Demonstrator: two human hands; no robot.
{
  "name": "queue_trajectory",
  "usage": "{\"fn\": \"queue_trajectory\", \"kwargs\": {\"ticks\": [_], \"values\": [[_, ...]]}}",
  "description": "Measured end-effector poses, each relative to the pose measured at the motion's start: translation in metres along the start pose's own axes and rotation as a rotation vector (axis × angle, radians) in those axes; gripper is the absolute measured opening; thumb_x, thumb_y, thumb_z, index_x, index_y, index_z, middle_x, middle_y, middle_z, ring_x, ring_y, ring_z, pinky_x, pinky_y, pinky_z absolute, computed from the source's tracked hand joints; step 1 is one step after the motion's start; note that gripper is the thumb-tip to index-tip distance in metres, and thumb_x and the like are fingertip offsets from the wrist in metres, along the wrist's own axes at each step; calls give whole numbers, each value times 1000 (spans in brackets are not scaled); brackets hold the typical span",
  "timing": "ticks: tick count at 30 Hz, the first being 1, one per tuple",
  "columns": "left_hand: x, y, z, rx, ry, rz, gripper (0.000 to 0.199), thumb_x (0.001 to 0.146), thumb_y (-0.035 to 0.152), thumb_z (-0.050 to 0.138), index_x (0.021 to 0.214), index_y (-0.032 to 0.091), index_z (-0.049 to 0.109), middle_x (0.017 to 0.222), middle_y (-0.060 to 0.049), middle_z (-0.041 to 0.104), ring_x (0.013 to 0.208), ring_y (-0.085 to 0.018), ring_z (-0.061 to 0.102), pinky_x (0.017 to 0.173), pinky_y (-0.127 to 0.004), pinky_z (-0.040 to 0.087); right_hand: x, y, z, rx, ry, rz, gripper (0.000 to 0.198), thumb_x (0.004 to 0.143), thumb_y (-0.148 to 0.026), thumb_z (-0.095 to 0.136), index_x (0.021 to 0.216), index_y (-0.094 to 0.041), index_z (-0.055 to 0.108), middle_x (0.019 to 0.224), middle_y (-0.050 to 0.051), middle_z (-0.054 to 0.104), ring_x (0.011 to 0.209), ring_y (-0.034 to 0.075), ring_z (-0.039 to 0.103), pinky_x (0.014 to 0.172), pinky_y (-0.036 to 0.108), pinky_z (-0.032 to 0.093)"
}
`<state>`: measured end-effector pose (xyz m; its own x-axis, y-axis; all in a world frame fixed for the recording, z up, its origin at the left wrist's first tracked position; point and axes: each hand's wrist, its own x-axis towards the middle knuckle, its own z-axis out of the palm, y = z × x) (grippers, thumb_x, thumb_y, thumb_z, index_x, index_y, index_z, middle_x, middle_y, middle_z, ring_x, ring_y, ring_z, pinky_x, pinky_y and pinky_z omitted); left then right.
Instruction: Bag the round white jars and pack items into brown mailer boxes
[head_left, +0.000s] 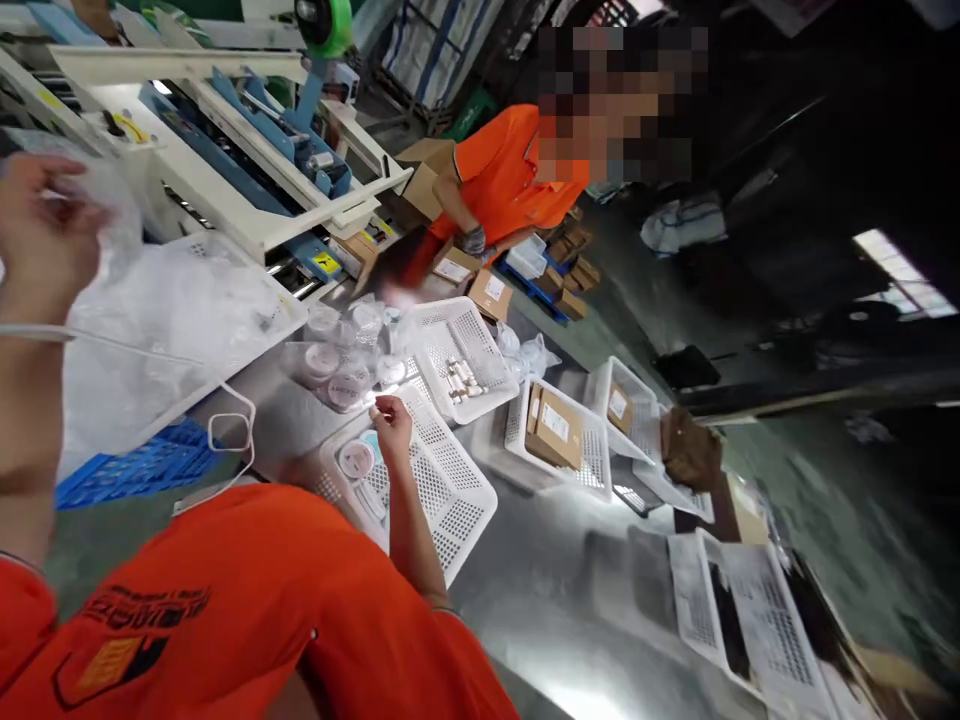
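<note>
In the head view, a person in an orange shirt worked at a metal bench (570, 610). The left hand (49, 225), raised at the far left, had its fingers curled beside clear plastic (124, 205); whether its grip held any could not be told. A white cord (34, 331) crossed that forearm. The right hand (394, 430) hung over the near white basket (457, 485), fingertips drawn together near something small and pale; I could not tell if they grasped it. Round tubs (356, 460) lay at that basket's left end, and bagged tubs (349, 385) sat on the bench just beyond. Careful handling seemed to call for a light fingertip hold on one tub, a neighbour left undisturbed, and plastic kept free of the cord.
</note>
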<state>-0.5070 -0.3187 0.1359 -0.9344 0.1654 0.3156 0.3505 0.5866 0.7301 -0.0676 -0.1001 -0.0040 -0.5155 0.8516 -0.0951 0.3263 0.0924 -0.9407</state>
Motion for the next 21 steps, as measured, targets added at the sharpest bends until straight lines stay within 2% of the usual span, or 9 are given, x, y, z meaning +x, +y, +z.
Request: {"fn": "queue_trajectory", "kwargs": {"ticks": [2,5,7,8,10,13,15,17,21], "values": [[-33,34,19,-305,-142,9,84,71,43,97,144,6,75,102,-7,76,98,-24,79,108,-57,70,1,-16,6,58,-6,21,31,83,-32,84,110,-21,74,104,7,83,97,24,79,85,34,65],[-94,80,53,-601,-688,-13,96,52,47,103,140,18,76,88,-4,77,87,-25,80,100,-55,72,14,-38,14,134,-4,-56,66,78,-36,98,137,-21,71,141,16,80,134,30,76,105,40,64],[-131,102,76,-584,-1008,-63,98,51,49,101,140,22,74,91,-6,81,85,-29,81,95,-55,73,30,-44,12,188,-32,-76,92,71,-43,107,150,-18,67,160,22,70,154,33,66,116,44,62],[-145,110,87,-547,-1127,-77,97,52,49,99,142,22,74,93,-8,82,87,-31,82,93,-53,72,37,-43,8,214,-67,-62,97,67,-48,109,149,-17,68,160,22,70,157,34,63,117,45,62],[-165,120,108,-499,-1282,-82,96,52,46,96,143,21,76,94,-10,83,91,-33,83,89,-50,72,47,-35,-3,283,-175,8,82,72,-61,106,133,-14,78,142,18,79,148,34,70,114,44,63],[-181,125,133,-519,-1284,-75,82,48,44,98,125,20,83,93,-10,82,92,-33,81,88,-47,70,43,-16,-21,447,-271,176,60,86,-72,92,92,-13,80,95,7,82,107,25,81,96,36,64],[-188,124,143,-537,-1207,-62,72,43,43,100,108,18,83,93,-9,81,92,-30,77,90,-46,69,34,-7,-31,546,-195,244,54,77,-64,99,80,-15,76,82,4,78,86,20,78,84,32,65],[-196,123,150,-537,-1158,-58,68,40,44,100,99,16,81,92,-8,79,88,-26,72,89,-43,68,26,-3,-40,588,-92,237,46,65,-47,106,81,-18,75,83,3,79,81,19,75,80,31,67],[-206,122,157,-446,-1176,1,73,44,52,96,106,16,82,90,-6,75,79,-20,64,81,-39,65,19,-5,-49,499,-99,202,37,74,-40,105,88,-18,79,85,4,80,93,22,79,86,31,67]]}}
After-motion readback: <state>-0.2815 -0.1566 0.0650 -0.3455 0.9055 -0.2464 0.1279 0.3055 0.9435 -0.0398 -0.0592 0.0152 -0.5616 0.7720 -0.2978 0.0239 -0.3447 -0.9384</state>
